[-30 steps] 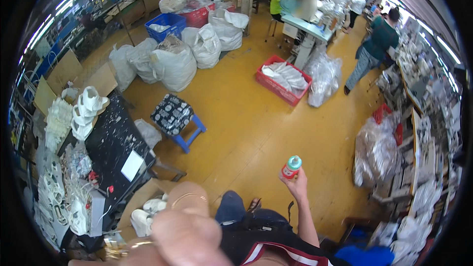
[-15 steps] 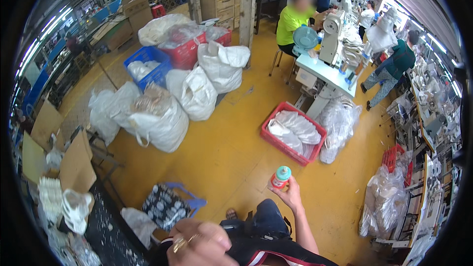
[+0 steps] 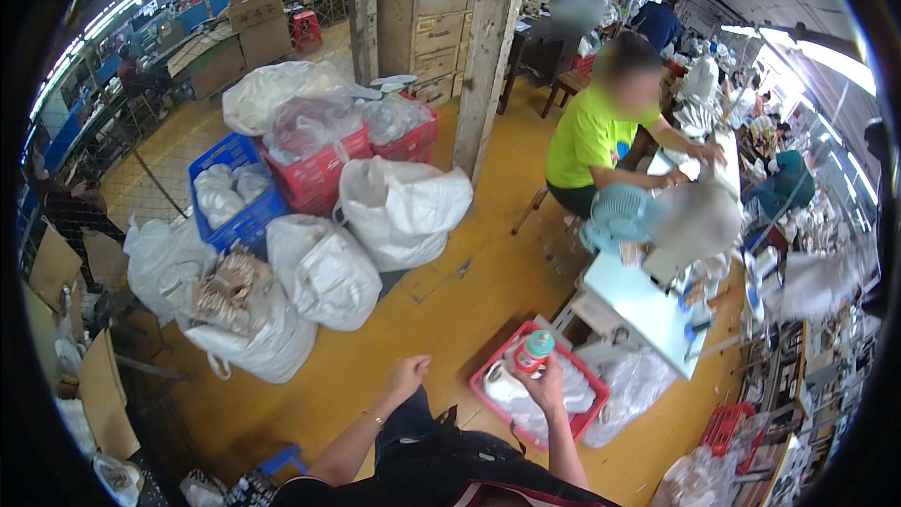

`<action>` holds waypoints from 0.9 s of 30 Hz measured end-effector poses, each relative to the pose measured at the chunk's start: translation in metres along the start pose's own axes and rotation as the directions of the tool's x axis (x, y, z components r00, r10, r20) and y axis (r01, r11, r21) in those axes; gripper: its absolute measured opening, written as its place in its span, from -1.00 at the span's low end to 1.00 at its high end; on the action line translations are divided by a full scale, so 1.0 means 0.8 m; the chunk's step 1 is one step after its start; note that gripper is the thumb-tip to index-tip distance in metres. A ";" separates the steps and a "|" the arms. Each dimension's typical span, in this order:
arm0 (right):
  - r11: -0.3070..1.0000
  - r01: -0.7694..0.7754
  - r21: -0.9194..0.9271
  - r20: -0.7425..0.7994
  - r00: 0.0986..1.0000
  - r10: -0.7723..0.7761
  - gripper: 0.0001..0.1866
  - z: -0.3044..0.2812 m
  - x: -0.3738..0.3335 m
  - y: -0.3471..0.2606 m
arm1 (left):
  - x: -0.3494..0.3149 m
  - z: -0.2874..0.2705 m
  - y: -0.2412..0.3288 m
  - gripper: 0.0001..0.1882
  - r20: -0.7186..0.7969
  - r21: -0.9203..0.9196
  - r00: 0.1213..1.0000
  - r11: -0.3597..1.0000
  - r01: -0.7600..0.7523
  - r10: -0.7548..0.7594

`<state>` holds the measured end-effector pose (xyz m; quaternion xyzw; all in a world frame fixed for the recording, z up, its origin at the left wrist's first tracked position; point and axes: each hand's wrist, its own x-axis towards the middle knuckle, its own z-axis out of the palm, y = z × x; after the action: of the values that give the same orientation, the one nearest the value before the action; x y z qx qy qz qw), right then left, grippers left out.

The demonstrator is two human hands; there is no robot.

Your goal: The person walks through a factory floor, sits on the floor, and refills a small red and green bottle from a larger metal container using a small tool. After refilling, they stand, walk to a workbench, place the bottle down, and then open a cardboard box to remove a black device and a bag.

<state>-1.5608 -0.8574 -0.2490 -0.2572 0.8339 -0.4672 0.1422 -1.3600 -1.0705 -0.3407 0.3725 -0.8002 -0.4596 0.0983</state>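
Note:
My right hand (image 3: 547, 387) is closed around a small red bottle (image 3: 526, 360) with a teal cap (image 3: 540, 343), held upright. The bottle hangs over a red crate (image 3: 595, 407) filled with white, plastic-wrapped pieces, and hides part of them. My left hand (image 3: 407, 377) is out in front of my body, left of the crate, with its fingers curled in. Nothing shows in it, and it touches nothing.
A sewing machine table (image 3: 638, 305) stands at right, with a teal fan (image 3: 620, 215) and a seated person in a bright yellow-green shirt (image 3: 591, 136). White sacks (image 3: 324, 272) and a blue crate (image 3: 211, 169) stand at left. A wooden post (image 3: 490, 66) rises behind.
I have moved closer to the sewing table and the red crate. The bottle, still in my right hand, is now over the crate. My left hand has moved forward, away from my body.

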 end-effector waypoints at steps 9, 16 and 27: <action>0.973 0.228 -0.023 0.024 0.974 -0.227 -0.36 0.085 0.430 -0.071 | 0.450 -0.008 0.007 -0.55 0.089 0.346 0.994 0.934 -0.094 0.067; 0.990 0.114 0.081 -0.036 0.993 -0.112 -0.39 0.074 0.664 -0.109 | 0.809 0.071 0.128 -0.46 0.411 0.390 0.910 0.912 -0.126 -0.050; 0.982 0.046 0.185 -0.235 0.972 -0.002 -0.36 -0.048 1.018 -0.055 | 1.187 0.236 0.323 -0.58 0.656 0.556 0.754 0.650 -0.518 0.039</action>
<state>-2.2396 -1.3071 -0.1887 -0.1959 0.7934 -0.5730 0.0612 -2.2528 -1.5201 -0.4129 0.0824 -0.9513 -0.1839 -0.2333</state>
